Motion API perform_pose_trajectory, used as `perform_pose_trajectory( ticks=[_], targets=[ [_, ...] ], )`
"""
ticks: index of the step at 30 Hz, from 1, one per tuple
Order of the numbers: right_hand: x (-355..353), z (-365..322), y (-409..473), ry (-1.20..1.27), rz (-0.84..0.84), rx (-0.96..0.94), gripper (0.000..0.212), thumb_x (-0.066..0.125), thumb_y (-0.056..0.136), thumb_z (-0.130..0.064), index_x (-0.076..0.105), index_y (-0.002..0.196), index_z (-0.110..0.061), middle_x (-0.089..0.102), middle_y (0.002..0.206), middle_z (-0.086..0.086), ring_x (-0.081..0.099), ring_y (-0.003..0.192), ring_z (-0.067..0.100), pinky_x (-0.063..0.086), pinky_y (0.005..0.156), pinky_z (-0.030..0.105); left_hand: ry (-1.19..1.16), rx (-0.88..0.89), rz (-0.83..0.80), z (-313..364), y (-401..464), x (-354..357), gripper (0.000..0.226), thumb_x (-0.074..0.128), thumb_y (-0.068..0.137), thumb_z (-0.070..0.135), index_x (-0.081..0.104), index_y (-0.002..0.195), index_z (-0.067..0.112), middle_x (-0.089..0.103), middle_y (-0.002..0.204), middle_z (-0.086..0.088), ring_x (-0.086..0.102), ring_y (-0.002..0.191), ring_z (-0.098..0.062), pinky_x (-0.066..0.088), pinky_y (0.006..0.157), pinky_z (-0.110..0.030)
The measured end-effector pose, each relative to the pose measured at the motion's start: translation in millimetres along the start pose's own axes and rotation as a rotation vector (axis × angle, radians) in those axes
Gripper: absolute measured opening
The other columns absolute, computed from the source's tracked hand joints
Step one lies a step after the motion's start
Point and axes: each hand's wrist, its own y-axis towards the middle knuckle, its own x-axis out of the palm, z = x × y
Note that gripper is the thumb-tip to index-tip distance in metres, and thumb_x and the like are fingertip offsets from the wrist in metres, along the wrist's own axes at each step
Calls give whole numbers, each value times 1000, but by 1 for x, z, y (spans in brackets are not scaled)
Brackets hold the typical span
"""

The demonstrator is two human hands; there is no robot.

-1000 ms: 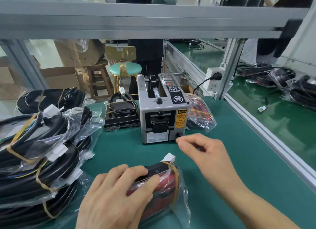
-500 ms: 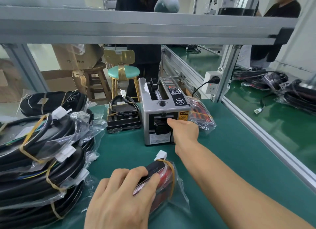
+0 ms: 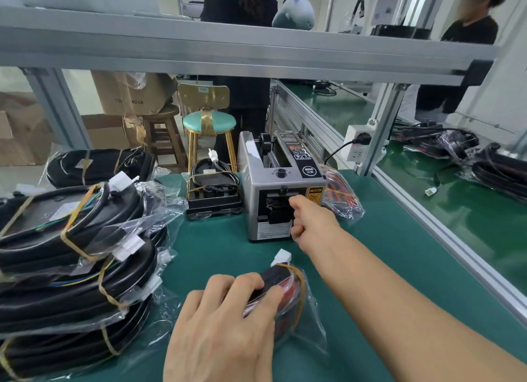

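A grey tape dispenser machine (image 3: 281, 182) stands in the middle of the green mat. My right hand (image 3: 310, 222) reaches to its front outlet, fingers curled with the fingertips at the slot; whether they pinch tape is hidden. Near the front edge lies a bagged red and black cable bundle (image 3: 288, 293) with a white connector on top. My left hand (image 3: 225, 327) presses down on this bundle, fingers curled over its black top.
Stacked bagged black cable coils (image 3: 74, 256) fill the left side. A black pedal unit (image 3: 212, 193) sits left of the machine, another bagged red bundle (image 3: 340, 199) to its right. An aluminium rail (image 3: 445, 239) bounds the mat on the right. People stand behind.
My right hand went from the machine's lower right knob up to its front outlet and stays there. My left hand keeps hold of the bundle.
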Motion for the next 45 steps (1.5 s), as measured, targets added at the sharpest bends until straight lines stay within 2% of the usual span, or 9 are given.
perform_pose_trajectory(
  ticks=[3,8,10,11,13,14,18,28,45],
  targets=[
    [-28,-10,-23,-117,-220,0,22,63,88,-19,51,69,-22,43,49,-9,36,47,4,29,46,17,-8,-17,-8,-1,1,-1,36,44,68,25,78,79,23,70,80,4,65,61,-22,47,42,-32],
    [-68,-2,-80,-470,-402,-137,14,67,76,-33,78,80,-25,69,77,-19,61,88,-3,37,79,25,5,-25,-6,-1,0,0,35,46,69,25,79,82,25,70,80,4,65,63,-24,47,47,-31],
    [-74,8,-92,-430,-480,-115,31,66,76,-27,66,96,-3,75,85,-5,66,78,-4,46,72,16,-7,-41,9,0,-2,1,34,47,70,24,78,84,24,70,81,5,61,69,-23,49,45,-34],
    [-76,12,-95,-384,-495,-95,34,65,77,-22,60,95,7,73,92,6,67,87,5,49,63,10,-11,-50,15,1,-3,2,33,48,71,24,78,84,24,70,81,5,57,73,-22,50,44,-36],
    [-77,18,-99,-347,-494,-88,32,64,78,-14,59,87,15,71,97,11,49,57,-2,46,50,7,1,-55,23,3,-3,2,32,48,72,23,78,84,24,70,82,6,57,73,-23,50,44,-37],
    [-77,20,-100,-336,-480,-93,29,65,77,-12,61,82,16,68,100,7,61,63,2,45,50,7,11,-48,26,4,-3,2,32,49,72,23,79,83,23,71,82,6,61,69,-24,50,44,-36],
    [-76,29,-100,-308,-412,-151,17,68,74,-12,71,66,3,63,114,-3,63,74,-7,42,54,2,38,-33,54,4,-5,3,27,52,72,20,79,78,18,72,83,6,64,63,-22,47,50,-32],
    [-68,39,-111,-182,-306,-155,21,66,74,-1,65,53,-4,64,95,-9,60,56,-7,42,45,5,2,-37,105,-1,-9,10,23,56,74,24,78,76,16,73,91,10,50,77,-16,37,61,-28],
    [-66,41,-116,-199,-283,-173,13,69,68,-10,69,55,-8,61,108,-8,60,68,-12,40,50,2,-5,-54,98,0,-8,10,25,54,73,26,77,77,17,73,93,11,50,78,-16,37,62,-30]
  ],
)
